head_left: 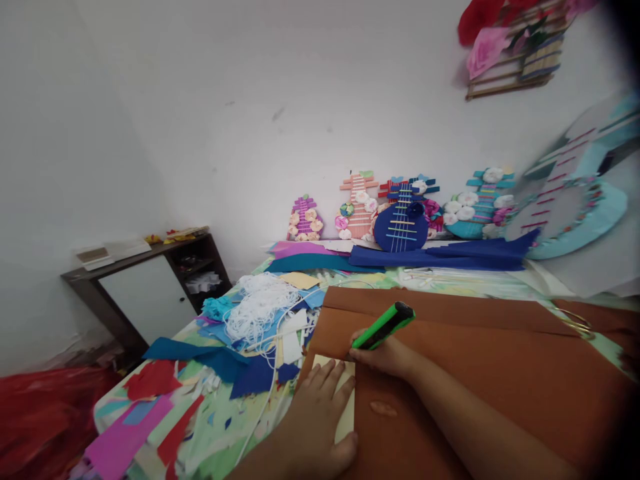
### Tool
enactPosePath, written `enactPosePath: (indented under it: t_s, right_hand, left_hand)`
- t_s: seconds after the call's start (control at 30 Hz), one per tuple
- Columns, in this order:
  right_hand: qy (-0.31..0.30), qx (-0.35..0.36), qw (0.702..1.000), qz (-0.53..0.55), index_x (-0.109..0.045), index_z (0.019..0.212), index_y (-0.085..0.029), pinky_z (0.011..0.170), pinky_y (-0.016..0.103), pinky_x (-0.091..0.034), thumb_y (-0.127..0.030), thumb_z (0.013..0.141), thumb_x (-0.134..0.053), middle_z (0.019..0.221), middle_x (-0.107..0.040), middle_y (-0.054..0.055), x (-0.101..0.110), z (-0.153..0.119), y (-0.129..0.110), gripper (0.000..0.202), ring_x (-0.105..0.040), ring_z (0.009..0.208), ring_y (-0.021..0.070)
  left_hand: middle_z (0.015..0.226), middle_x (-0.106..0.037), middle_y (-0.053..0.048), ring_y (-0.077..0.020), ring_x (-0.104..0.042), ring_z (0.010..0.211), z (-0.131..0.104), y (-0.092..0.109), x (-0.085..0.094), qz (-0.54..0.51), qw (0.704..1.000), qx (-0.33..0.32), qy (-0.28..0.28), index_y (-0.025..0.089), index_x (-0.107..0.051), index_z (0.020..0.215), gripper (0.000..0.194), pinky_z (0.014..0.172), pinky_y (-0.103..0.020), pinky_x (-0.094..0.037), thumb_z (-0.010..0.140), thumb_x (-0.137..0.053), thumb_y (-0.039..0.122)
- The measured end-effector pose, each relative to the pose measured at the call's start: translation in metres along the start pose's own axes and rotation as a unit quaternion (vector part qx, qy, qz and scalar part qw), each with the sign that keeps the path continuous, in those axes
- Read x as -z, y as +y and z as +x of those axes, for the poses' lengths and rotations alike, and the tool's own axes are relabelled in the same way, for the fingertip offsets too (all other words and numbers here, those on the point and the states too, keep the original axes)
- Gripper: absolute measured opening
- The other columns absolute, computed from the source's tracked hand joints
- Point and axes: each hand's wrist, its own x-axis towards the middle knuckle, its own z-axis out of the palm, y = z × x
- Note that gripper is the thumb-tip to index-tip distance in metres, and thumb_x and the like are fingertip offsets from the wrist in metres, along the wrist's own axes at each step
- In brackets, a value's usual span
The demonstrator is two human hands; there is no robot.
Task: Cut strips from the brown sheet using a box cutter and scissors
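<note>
While L hand (324, 408) is open, yel. card (347, 415) beneath, R hand (389, 357) gripping grn marker (383, 327).

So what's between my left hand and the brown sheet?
A pale yellow card lies between your left hand and the brown sheet, as the head view shows.

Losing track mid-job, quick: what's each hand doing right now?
Left hand: open, pressed flat on the card, gripping nothing.
Right hand: closed on the marker.
</note>
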Motion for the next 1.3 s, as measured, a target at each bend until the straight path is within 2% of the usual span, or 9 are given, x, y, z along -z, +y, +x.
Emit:
enactPosePath:
  t_s: [0.23, 0.47, 0.6, 0.7, 0.9, 1.1, 1.3]
  right_hand:
    - [0.002, -0.067, 0.997, 0.024, -0.049, 0.069, -0.017, 0.037, 0.015, -0.028, -0.024, 0.071, -0.054, 0.051, -0.040, -0.007, 0.0013, -0.0028, 0.0015, 0.009, -0.035, 0.041, 0.0041]
    - [-0.030, -0.099, 0.993, 0.054, -0.050, 0.076, -0.017, 0.031, 0.014, -0.027, -0.033, 0.070, -0.057, 0.048, -0.041, -0.008, 0.0049, -0.0018, 0.0062, 0.018, -0.036, 0.036, 0.0041]
    - [-0.048, -0.100, 0.992, 0.059, -0.049, 0.076, -0.017, 0.031, 0.014, -0.028, -0.030, 0.070, -0.057, 0.048, -0.041, -0.008, 0.0051, -0.0012, 0.0044, 0.016, -0.038, 0.035, 0.0040]
    - [-0.055, -0.099, 0.992, 0.048, -0.049, 0.076, -0.017, 0.031, 0.014, -0.030, -0.026, 0.070, -0.057, 0.047, -0.042, -0.008, 0.0035, -0.0008, 0.0021, 0.013, -0.039, 0.034, 0.0041]
    - [-0.035, -0.106, 0.992, 0.059, -0.049, 0.076, -0.017, 0.030, 0.013, -0.028, -0.026, 0.070, -0.055, 0.044, -0.040, -0.009, 0.0050, -0.0025, 0.0006, 0.012, -0.037, 0.032, 0.0036]
    - [-0.032, -0.107, 0.991, 0.075, -0.049, 0.074, -0.016, 0.030, 0.013, -0.027, -0.025, 0.068, -0.055, 0.042, -0.041, -0.009, 0.0084, -0.0045, -0.0001, 0.011, -0.037, 0.032, 0.0041]
    - [-0.014, -0.099, 0.990, 0.098, -0.050, 0.075, -0.016, 0.031, 0.014, -0.027, -0.028, 0.069, -0.054, 0.043, -0.042, -0.009, 0.0072, -0.0045, 0.0042, 0.014, -0.038, 0.032, 0.0039]
  left_hand:
    - [0.139, -0.013, -0.009, -0.0291, -0.009, 0.126, 0.0004, -0.0028, -0.0028, 0.003, 1.000, -0.015, 0.013, 0.019, -0.024, 0.133, 0.064, 0.100, -0.047, -0.014, 0.075, -0.047, 0.037]
    - [0.140, -0.012, -0.009, -0.0296, -0.008, 0.126, 0.0002, -0.0022, -0.0021, -0.001, 1.000, -0.007, 0.006, 0.020, -0.023, 0.133, 0.065, 0.101, -0.047, -0.013, 0.075, -0.048, 0.037]
    - [0.139, -0.014, -0.009, -0.0299, -0.009, 0.125, 0.0012, -0.0037, -0.0028, 0.009, 1.000, -0.016, 0.003, 0.019, -0.024, 0.133, 0.066, 0.101, -0.048, -0.013, 0.075, -0.049, 0.036]
    - [0.139, -0.014, -0.007, -0.0302, -0.010, 0.125, 0.0018, -0.0044, -0.0040, 0.023, 0.999, -0.037, 0.021, 0.018, -0.021, 0.134, 0.066, 0.100, -0.049, -0.014, 0.076, -0.047, 0.036]
    - [0.138, -0.019, -0.007, -0.0315, -0.013, 0.125, 0.0031, -0.0060, -0.0068, 0.049, 0.997, -0.055, 0.033, 0.016, -0.024, 0.133, 0.062, 0.100, -0.050, -0.016, 0.079, -0.043, 0.041]
    - [0.138, -0.020, -0.006, -0.0310, -0.014, 0.125, 0.0024, -0.0036, -0.0044, 0.040, 0.998, -0.042, 0.033, 0.019, -0.026, 0.132, 0.061, 0.100, -0.050, -0.016, 0.077, -0.046, 0.035]
    - [0.138, -0.018, -0.005, -0.0308, -0.013, 0.125, 0.0019, -0.0034, -0.0050, 0.035, 0.998, -0.044, 0.041, 0.018, -0.024, 0.133, 0.062, 0.101, -0.050, -0.014, 0.078, -0.045, 0.038]
